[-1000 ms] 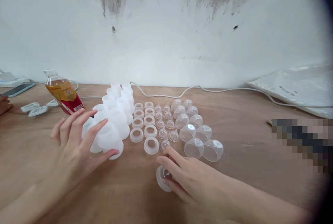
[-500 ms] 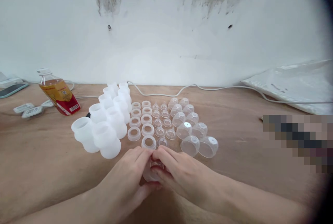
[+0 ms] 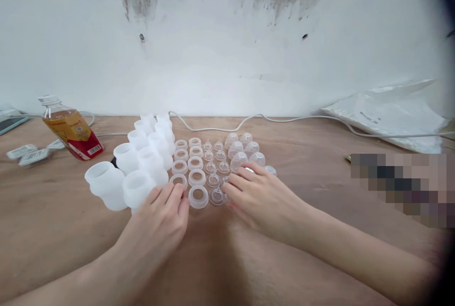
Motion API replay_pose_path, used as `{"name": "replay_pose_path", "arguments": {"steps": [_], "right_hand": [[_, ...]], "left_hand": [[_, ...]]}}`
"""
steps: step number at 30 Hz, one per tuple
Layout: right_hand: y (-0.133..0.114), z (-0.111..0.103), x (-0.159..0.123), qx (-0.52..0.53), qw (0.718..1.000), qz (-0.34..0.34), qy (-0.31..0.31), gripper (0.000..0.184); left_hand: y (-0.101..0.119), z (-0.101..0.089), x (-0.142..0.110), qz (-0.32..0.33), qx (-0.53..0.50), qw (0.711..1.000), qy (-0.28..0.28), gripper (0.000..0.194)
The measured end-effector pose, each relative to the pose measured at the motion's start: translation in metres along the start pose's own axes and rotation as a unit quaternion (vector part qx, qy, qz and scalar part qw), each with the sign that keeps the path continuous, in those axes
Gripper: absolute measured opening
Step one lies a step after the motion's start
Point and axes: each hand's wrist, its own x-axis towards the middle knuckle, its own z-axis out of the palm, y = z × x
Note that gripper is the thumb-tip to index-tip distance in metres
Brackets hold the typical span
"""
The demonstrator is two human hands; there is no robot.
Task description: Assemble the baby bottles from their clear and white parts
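My left hand (image 3: pixel 164 213) rests low at the near end of the translucent bottle collars (image 3: pixel 198 197), beside the white bottles (image 3: pixel 138 183). Its fingers are curled together, and what they hold, if anything, is hidden beneath them. My right hand (image 3: pixel 259 197) is closed over the near end of the clear silicone nipples (image 3: pixel 213 180), partly covering the clear dome caps (image 3: pixel 239 161). A clear rim shows at its fingertips, apparently a nipple at the table surface. Collars and nipples lie in two columns each, between the bottles and the caps.
A tilted drink bottle (image 3: pixel 74 130) stands at the left, with small white packets (image 3: pixel 33 156) and a phone (image 3: pixel 12 125) beyond. A white cable (image 3: pixel 227 130) runs along the wall. A clear plastic bag (image 3: pixel 384 114) lies at the back right, near a pixelated area.
My hands have parted from the clear piece they held together. The left has moved left to the collars and bottles; the right has moved up and right to the nipples and caps.
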Motion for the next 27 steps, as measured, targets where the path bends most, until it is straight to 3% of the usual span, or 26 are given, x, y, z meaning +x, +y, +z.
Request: {"name": "replay_pose_path", "arguments": {"steps": [7, 14, 19, 27], "right_hand": [[-0.002, 0.013, 0.007, -0.018, 0.998, 0.006, -0.057, 0.005], [-0.004, 0.013, 0.014, 0.007, 0.999, 0.039, 0.006, 0.017], [-0.003, 0.019, 0.02, 0.045, 0.999, 0.021, -0.018, 0.014], [-0.005, 0.014, 0.021, 0.059, 0.997, 0.029, -0.038, 0.013]], "left_hand": [[-0.005, 0.004, 0.002, 0.033, 0.017, 0.999, -0.035, 0.027], [-0.004, 0.007, 0.005, 0.057, 0.048, 0.993, -0.091, 0.024], [-0.004, 0.007, 0.007, 0.068, 0.064, 0.988, -0.127, 0.022], [-0.006, 0.001, 0.009, 0.027, 0.04, 0.992, -0.117, 0.027]]}}
